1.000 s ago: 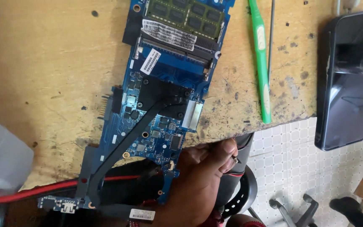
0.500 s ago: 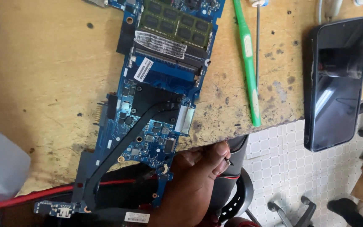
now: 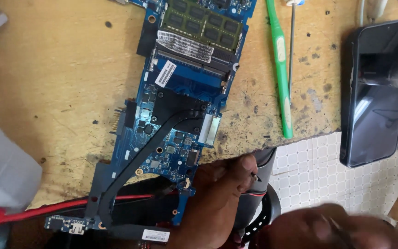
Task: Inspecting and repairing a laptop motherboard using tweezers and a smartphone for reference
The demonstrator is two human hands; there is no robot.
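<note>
While the head view looks down on the worn wooden tabletop, the blue laptop motherboard lies with its long axis running from the far edge of the tabletop toward the person, its near end overhanging the edge. A black heat pipe crosses the board diagonally toward the lower left. The left hand grips the near corner of the motherboard, the thumb pressed on the top face beside the board edge, the remaining fingers curled beneath and hidden. The board therefore extends up and to the left from this hand. A red cable passes under the overhanging end.

The right hand appears at the lower right, blurred; it seems to pinch a thin dark tool, but the grip cannot be confirmed. It sits well apart from the board, so the left hand is nearer. A green toothbrush, a thin metal probe and a black smartphone lie to the right.
</note>
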